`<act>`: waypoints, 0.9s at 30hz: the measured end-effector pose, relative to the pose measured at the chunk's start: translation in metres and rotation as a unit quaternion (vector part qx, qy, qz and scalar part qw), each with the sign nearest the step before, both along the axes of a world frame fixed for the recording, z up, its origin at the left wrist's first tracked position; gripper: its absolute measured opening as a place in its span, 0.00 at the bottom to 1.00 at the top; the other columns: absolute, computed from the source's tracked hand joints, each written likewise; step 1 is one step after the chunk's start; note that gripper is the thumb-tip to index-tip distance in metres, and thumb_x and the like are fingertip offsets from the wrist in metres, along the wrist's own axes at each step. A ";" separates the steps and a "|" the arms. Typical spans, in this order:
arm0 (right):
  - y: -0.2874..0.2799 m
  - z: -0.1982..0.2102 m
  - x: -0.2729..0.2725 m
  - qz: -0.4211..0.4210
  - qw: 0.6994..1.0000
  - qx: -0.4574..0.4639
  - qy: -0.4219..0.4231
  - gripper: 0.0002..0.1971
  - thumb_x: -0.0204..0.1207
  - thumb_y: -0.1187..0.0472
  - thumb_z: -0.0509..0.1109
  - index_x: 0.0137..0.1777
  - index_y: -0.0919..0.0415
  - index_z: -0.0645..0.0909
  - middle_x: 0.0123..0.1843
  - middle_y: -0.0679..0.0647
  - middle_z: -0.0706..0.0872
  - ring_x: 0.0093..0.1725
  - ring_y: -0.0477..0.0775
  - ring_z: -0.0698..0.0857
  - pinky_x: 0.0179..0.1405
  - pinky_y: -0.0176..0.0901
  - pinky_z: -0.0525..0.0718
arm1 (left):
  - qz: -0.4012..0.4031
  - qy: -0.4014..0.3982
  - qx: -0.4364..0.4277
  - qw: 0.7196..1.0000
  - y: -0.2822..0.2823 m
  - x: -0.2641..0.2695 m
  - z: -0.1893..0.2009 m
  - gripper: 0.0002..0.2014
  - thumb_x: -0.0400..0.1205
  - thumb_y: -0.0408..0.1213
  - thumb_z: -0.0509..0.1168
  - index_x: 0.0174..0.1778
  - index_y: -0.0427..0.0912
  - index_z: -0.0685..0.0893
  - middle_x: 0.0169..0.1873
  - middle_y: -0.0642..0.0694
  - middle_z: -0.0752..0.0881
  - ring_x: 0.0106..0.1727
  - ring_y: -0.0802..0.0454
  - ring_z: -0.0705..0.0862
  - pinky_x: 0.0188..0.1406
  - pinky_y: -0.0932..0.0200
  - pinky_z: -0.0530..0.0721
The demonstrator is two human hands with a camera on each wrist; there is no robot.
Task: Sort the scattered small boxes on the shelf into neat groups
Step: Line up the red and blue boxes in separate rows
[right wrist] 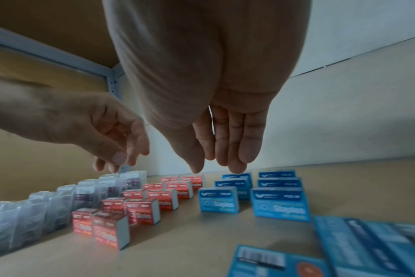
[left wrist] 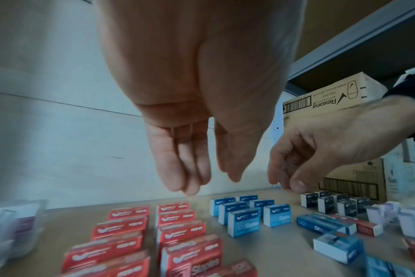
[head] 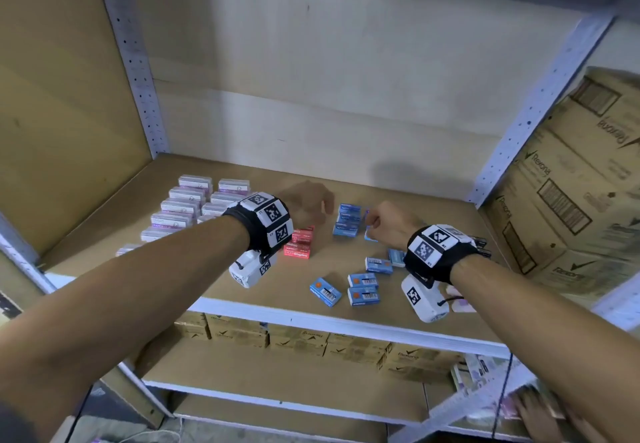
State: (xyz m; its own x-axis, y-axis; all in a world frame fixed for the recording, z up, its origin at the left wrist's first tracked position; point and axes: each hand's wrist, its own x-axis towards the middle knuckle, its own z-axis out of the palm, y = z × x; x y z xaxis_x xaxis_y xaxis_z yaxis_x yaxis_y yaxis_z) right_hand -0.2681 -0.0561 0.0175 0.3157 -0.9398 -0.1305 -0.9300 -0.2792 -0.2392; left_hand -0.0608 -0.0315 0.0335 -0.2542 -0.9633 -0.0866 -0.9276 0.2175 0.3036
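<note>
The head camera looked down and forward from above both forearms onto the brown shelf board [head: 433,234], taking in the whole bay. The left wrist camera sat low, close under the left hand [left wrist: 201,84], facing the pale back wall. The right wrist camera sat likewise under the right hand [right wrist: 209,84]. All three shared the red cardboard staple boxes [right wrist: 152,202] and blue cardboard staple boxes [left wrist: 249,215].

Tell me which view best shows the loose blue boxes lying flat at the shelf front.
Head view: the loose blue boxes all show from above, barcodes up, scattered. The right wrist view crops a few at its bottom edge; the left wrist view shows some blurred at right.
</note>
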 end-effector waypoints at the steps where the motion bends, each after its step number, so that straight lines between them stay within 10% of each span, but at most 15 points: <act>1: 0.000 0.000 -0.008 -0.011 1.000 -0.001 0.000 0.08 0.74 0.61 0.71 0.52 0.60 0.86 0.50 0.55 0.89 0.49 0.58 0.87 0.51 0.48 0.86 | -0.003 0.014 -0.005 1.000 -0.002 -0.008 -0.001 0.10 0.78 0.36 0.65 0.54 0.50 0.86 0.54 0.50 0.84 0.49 0.51 0.82 0.46 0.58 0.78; 20: -0.013 -0.030 -0.080 -0.027 0.993 0.029 0.107 0.21 0.78 0.67 0.65 0.71 0.57 0.80 0.69 0.57 0.82 0.65 0.59 0.83 0.60 0.47 0.83 | -0.107 0.025 0.050 0.993 -0.039 -0.124 -0.064 0.11 0.79 0.40 0.68 0.56 0.44 0.87 0.51 0.47 0.87 0.53 0.47 0.85 0.51 0.56 0.82; 27: -0.017 -0.040 -0.085 0.004 0.988 0.043 0.145 0.16 0.64 0.65 0.72 0.53 0.55 0.86 0.47 0.57 0.88 0.43 0.58 0.87 0.38 0.53 0.90 | -0.146 0.014 0.022 0.989 -0.046 -0.136 -0.074 0.12 0.77 0.42 0.65 0.54 0.44 0.85 0.49 0.45 0.87 0.49 0.44 0.86 0.48 0.49 0.86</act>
